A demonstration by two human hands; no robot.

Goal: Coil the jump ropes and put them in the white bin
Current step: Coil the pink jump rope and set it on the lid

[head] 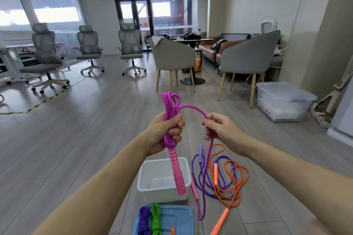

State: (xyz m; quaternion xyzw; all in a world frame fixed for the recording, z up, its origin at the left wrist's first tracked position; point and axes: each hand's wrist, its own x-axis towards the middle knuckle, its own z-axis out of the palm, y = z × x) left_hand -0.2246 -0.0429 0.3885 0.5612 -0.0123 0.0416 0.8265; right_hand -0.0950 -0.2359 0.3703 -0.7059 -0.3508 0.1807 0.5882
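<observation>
My left hand (168, 129) grips a bundle of loops of the magenta jump rope (170, 105), and its pink patterned handle (177, 173) hangs down over the white bin (145, 179). My right hand (219, 128) pinches the free strand of the same rope, which arcs between the hands and trails down to the floor. The rope's second pink handle (194, 189) lies on the floor right of the bin. An orange jump rope (236, 181) and a purple jump rope (198, 173) lie tangled loosely on the floor to the right. The bin looks empty.
A blue tray (181, 217) in front of the bin holds a coiled purple rope (144, 219) and a coiled green rope (156, 219). A clear lidded storage box (282, 101) stands at the right. Grey armchairs (173, 57) and office chairs (129, 46) stand further back.
</observation>
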